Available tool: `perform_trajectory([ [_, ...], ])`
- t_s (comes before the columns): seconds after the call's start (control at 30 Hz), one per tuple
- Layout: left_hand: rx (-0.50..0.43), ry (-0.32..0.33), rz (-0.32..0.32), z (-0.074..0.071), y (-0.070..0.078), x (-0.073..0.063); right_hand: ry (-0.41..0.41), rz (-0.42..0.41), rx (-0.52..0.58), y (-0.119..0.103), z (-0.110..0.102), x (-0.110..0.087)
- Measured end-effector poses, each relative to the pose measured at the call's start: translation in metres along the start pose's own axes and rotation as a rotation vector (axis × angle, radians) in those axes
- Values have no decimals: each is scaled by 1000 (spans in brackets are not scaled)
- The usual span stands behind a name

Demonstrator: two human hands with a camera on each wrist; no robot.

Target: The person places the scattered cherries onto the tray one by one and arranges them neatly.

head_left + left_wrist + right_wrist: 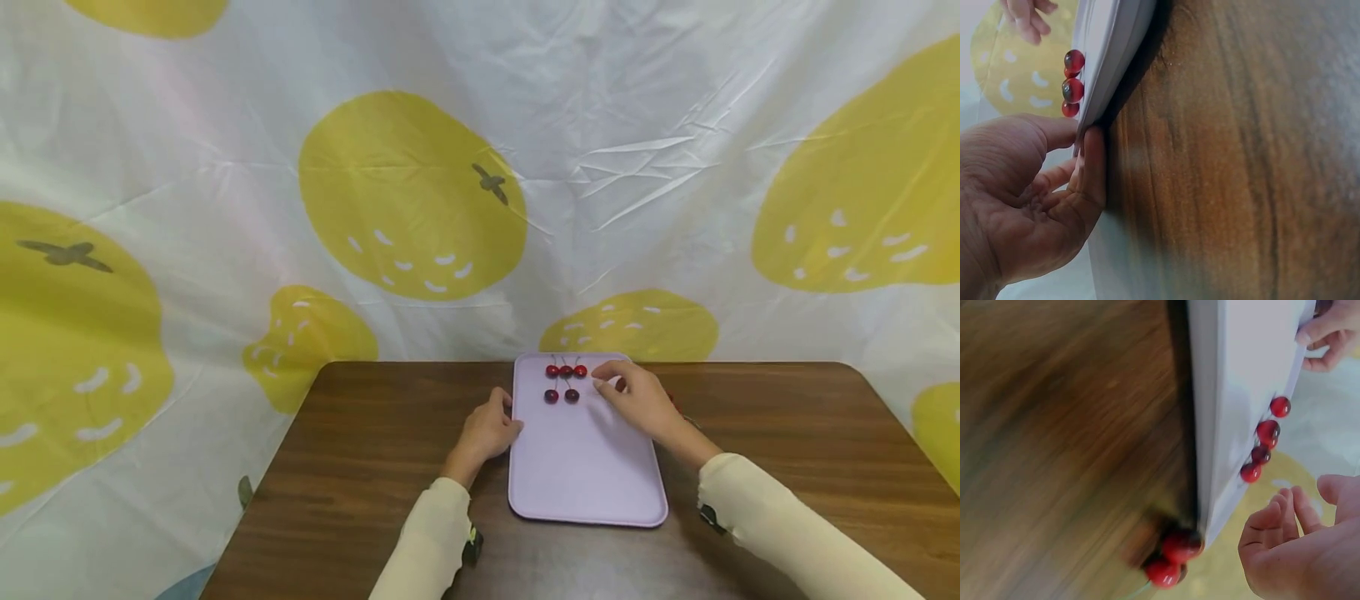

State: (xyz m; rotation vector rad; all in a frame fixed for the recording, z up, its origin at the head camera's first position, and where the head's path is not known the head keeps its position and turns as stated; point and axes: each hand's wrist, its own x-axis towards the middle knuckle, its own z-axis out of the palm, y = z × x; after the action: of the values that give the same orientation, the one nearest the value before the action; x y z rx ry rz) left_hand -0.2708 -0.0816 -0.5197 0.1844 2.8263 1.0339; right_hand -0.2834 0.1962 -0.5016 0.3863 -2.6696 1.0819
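Observation:
A pale purple tray [581, 467] lies on the table, with several glossy red cherries on its far part: three in a back row, including a bright red cherry [581, 372], and two in front, including a dark cherry [572, 396]. My left hand [486, 429] holds the tray's left edge, the thumb [1060, 132] on top and fingers below. My right hand [637, 402] hovers over the far right of the tray, fingers bent loosely and thumb apart, with nothing visible between them in the right wrist view. One dark cherry [621, 384] shows through the gap beside the thumb; its support is hidden.
More cherries [1172, 556] lie on the wooden table [780, 433] just off the tray's right edge, mostly hidden by my right hand in the head view. Behind the table hangs a white cloth [600, 250] printed with yellow fruit.

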Motion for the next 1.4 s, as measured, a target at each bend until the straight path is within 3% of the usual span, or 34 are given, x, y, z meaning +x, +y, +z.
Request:
perform_trajectory([
  [0.37,20,4,2,-3,2,1,99,125,-3,27,-43,-12],
  [0.57,21,2,-4,-2,5,2,148,247,34,40,-58,-23],
  [1.03,17,-9,-22,0,4,0,50,450,122,60,-55,-43],
  [1.4,13,-3,-30,4,2,-2,58,471,36,62,-51,-38],
])
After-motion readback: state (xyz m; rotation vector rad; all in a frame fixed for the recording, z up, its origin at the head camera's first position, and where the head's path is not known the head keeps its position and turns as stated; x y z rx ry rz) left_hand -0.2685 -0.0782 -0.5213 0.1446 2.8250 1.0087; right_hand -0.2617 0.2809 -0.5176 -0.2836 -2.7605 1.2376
